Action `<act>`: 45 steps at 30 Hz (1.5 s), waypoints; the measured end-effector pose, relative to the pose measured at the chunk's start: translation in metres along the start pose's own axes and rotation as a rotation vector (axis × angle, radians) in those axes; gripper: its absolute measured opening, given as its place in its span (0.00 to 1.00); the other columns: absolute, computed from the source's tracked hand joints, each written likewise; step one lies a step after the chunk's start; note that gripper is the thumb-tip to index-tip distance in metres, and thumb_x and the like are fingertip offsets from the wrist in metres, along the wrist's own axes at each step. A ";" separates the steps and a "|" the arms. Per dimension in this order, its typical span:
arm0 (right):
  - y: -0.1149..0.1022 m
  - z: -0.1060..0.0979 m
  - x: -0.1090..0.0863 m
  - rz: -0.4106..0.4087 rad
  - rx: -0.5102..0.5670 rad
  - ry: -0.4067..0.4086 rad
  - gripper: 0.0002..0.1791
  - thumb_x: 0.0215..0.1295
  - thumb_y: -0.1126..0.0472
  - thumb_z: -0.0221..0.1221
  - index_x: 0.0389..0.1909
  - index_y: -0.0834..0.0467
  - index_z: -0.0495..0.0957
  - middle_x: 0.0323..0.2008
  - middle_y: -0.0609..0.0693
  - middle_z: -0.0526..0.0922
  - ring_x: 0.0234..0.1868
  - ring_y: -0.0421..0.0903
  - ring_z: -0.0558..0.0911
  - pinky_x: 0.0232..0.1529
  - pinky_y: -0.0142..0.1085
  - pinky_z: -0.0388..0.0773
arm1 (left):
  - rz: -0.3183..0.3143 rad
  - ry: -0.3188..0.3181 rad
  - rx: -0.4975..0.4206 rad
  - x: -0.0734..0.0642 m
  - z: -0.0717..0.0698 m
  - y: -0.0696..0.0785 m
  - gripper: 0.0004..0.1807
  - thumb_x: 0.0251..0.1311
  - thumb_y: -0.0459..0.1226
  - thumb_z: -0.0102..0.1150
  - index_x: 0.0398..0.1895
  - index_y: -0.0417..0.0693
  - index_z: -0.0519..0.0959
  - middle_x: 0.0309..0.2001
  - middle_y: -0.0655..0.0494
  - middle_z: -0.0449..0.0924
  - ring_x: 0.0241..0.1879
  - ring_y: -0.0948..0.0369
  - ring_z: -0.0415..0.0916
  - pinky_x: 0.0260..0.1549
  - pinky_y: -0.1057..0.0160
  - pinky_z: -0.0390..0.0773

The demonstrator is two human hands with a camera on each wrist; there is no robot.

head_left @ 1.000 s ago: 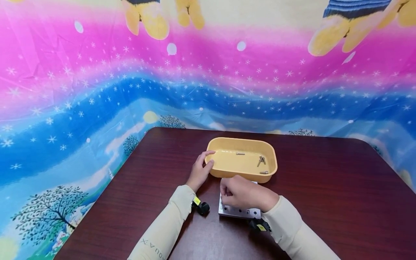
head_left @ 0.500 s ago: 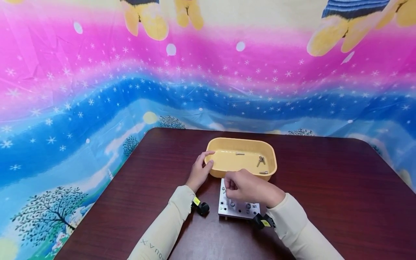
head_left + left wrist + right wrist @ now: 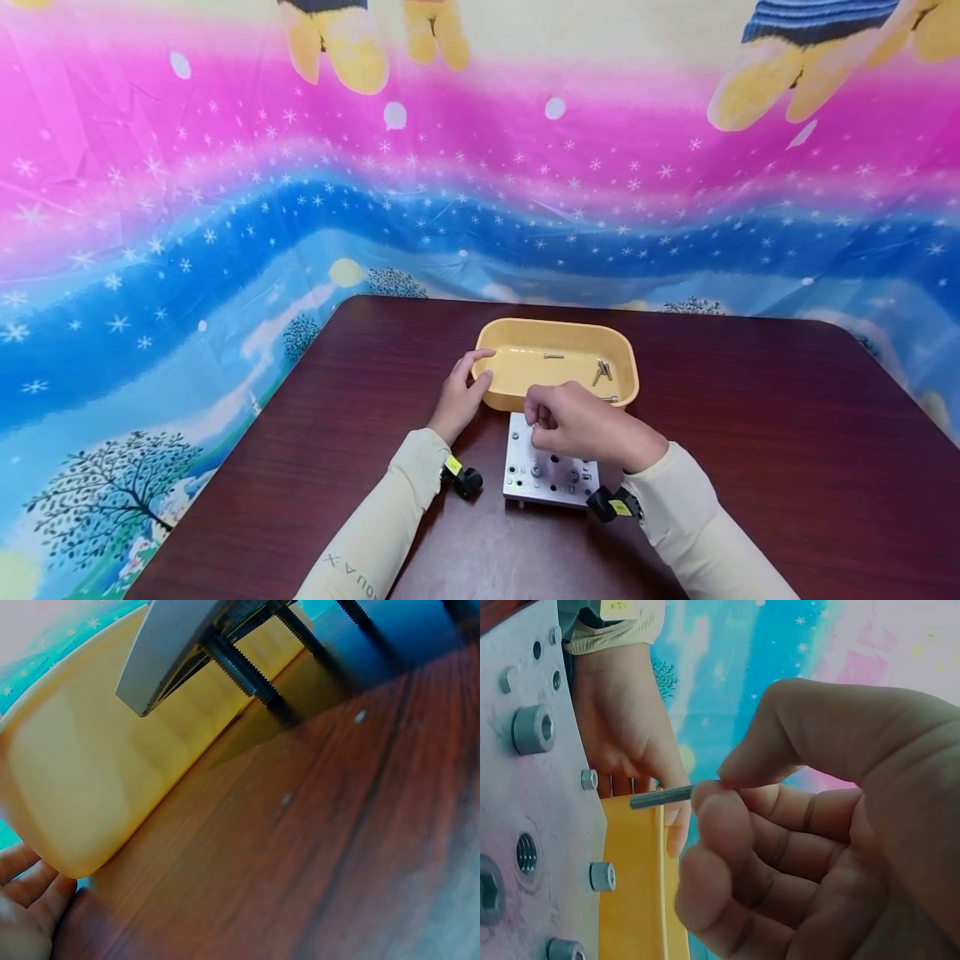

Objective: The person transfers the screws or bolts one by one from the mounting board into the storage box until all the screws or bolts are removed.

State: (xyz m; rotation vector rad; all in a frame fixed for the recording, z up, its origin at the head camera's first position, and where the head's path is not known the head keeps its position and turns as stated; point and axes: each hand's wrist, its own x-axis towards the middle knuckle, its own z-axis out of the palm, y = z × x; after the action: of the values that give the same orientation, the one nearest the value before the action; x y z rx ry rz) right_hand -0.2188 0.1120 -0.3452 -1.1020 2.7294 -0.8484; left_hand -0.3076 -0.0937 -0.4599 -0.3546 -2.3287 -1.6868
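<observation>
My right hand is above the metal plate, its thumb and fingertips pinching a thin metal screw. The screw's free end points toward the plate's face and looks apart from it; its head is hidden in the fingers. Several socket-head screws sit in the plate among open holes, such as a threaded hole. In the left wrist view, threaded screw ends stick out beneath the plate. My left hand grips the left end of the yellow bin, with fingers over its rim.
Several loose screws lie inside the bin, which stands just behind the plate. Both are on the dark red-brown table. A printed cloth hangs beyond the table's back edge.
My right hand has shifted right and slightly away across the plate, uncovering its left part and front screws. My left hand stays on the bin.
</observation>
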 end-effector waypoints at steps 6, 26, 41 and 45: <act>0.003 -0.005 -0.001 0.011 -0.004 0.038 0.07 0.52 0.67 0.56 0.27 0.50 0.74 0.19 0.40 0.72 0.19 0.35 0.71 0.25 0.30 0.71 | -0.007 -0.002 -0.002 0.000 0.000 0.000 0.18 0.63 0.38 0.53 0.57 0.57 0.76 0.59 0.56 0.72 0.60 0.60 0.67 0.55 0.54 0.70; 0.042 -0.016 0.002 0.162 0.046 0.212 0.05 0.58 0.66 0.56 0.31 0.58 0.81 0.25 0.43 0.79 0.26 0.40 0.75 0.30 0.33 0.75 | -0.037 -0.013 -0.010 -0.001 -0.002 0.001 0.18 0.64 0.40 0.53 0.57 0.62 0.76 0.61 0.58 0.71 0.62 0.60 0.65 0.58 0.52 0.68; 0.073 -0.012 0.001 0.156 0.051 0.261 0.05 0.61 0.68 0.56 0.34 0.60 0.80 0.26 0.44 0.79 0.27 0.42 0.75 0.31 0.34 0.74 | -0.035 -0.013 -0.005 0.001 -0.001 -0.001 0.18 0.64 0.40 0.53 0.56 0.63 0.76 0.60 0.59 0.71 0.61 0.60 0.65 0.58 0.53 0.69; 0.082 -0.011 0.000 0.167 0.094 0.288 0.04 0.60 0.68 0.56 0.35 0.60 0.78 0.25 0.46 0.79 0.26 0.43 0.74 0.29 0.35 0.73 | -0.036 -0.011 -0.001 0.001 0.000 -0.001 0.17 0.64 0.41 0.53 0.56 0.63 0.76 0.60 0.59 0.71 0.61 0.60 0.66 0.57 0.54 0.69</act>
State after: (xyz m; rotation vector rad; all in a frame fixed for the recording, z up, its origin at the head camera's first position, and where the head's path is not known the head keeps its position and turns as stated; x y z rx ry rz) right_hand -0.2727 0.1653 -0.3786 -0.7748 2.9188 -1.1759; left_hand -0.3084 -0.0940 -0.4604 -0.3249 -2.3564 -1.7066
